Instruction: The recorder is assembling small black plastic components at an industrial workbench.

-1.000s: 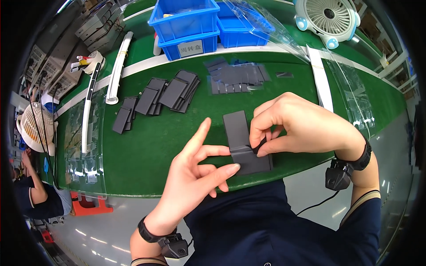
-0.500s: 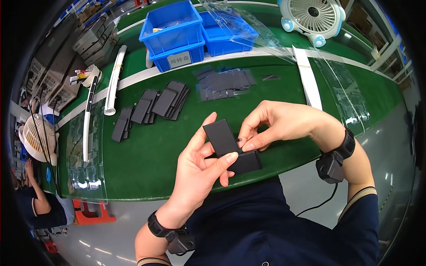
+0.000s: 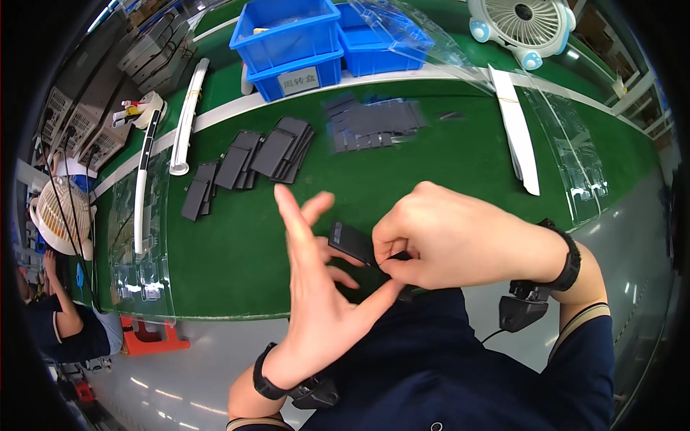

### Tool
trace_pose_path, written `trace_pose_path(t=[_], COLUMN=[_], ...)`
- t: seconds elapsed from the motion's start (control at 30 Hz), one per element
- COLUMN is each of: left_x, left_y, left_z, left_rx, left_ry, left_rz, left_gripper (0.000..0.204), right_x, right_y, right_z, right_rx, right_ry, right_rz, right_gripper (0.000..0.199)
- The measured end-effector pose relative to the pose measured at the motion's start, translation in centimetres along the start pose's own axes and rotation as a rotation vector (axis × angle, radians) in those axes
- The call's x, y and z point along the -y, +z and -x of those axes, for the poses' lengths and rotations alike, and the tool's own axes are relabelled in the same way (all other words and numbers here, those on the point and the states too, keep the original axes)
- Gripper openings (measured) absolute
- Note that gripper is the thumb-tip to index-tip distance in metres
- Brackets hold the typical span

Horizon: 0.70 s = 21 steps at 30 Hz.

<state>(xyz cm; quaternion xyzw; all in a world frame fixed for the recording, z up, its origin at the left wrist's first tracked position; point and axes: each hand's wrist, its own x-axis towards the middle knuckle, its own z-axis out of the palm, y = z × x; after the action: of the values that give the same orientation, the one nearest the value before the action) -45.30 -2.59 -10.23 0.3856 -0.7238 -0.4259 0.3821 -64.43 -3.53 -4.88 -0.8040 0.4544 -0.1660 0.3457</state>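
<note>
Black piece: we are seeing the flat black piece (image 3: 349, 242) sitting between the two hands, just below the centre of the frame, over the green table (image 3: 223, 266); whether it is touching the table we are not able to tell.
Piece from right fingers: it is lying to their upper left, its lower right end running in under the fingertips.
Nearer hand: both are staying close in; the right hand (image 3: 438, 241) is covering the lower right end, while the left hand (image 3: 320, 316) is bordering the lower left edge.
Long axis: its visible length is slanting from upper left down to lower right.
Pointing: the uncovered end, bearing a small pale marking, is facing the upper left of the frame; the opposite end is hiding behind the right fingers.
Right fingers: they are pinching dark material (image 3: 399, 256); we are not making out whether it belongs to the piece.
Left fingers: the upper ones are standing spread and holding nothing, the thumb is reaching toward the right fingertips; we cannot tell whether the lower ones are gripping the piece.
Beyond: stacked black pieces (image 3: 284, 149) are lying left of upper centre, with dark strips (image 3: 377, 123) lying to their right.
</note>
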Motion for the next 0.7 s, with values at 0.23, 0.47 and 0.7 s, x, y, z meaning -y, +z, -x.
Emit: trace_pose_path(t=[0.23, 0.47, 0.7], left_x=[1.9, 2.6, 3.1], left_y=[-0.6, -0.8, -0.9], left_z=[2.4, 2.5, 2.6], left_rx=[-0.017, -0.027, -0.041], left_ry=[0.201, 0.219, 0.233], left_rz=[-0.71, -0.757, -0.754], left_gripper=[0.036, 0.04, 0.041], right_x=[1.1, -0.4, -2.3], right_y=[2.9, 4.8, 5.0], right_z=[-0.9, 2.2, 2.2], right_rx=[0.071, -0.297, -0.459], right_ry=[0.102, 0.115, -0.158], right_rz=[0.361, 0.393, 0.187], right_gripper=[0.017, 0.034, 0.019])
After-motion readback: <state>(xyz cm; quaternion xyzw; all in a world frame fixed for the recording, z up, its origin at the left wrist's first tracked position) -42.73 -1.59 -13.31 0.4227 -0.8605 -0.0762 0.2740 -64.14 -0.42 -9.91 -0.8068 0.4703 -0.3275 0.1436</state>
